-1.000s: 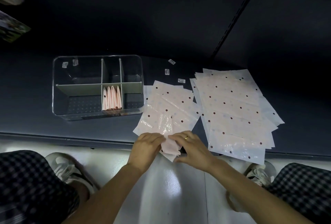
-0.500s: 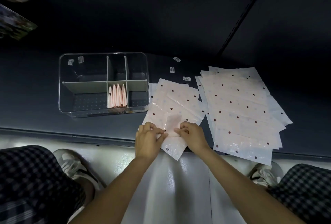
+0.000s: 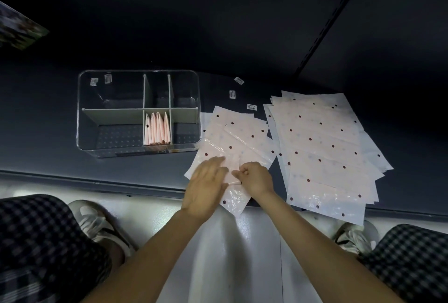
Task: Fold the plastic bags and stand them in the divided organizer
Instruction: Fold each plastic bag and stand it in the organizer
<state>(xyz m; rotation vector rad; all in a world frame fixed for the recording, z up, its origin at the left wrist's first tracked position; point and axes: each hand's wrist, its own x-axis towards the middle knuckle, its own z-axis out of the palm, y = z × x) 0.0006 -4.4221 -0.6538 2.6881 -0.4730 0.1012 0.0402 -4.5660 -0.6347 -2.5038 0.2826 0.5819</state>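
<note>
My left hand has let go and now lies flat, fingers straight, smoothing the polka-dot bag at the surface's near edge, while my right hand pinches its fold: creasing is underway. I count roughly four folded bags standing in the organizer's near middle compartment, and two loose stacks.

Dark shelf, clear organizer, dotted bags, small labels

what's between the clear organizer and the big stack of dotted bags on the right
In the head view, a smaller pile of dotted bags lies between the organizer and the large stack, with both hands working at the pile's near edge.
</note>
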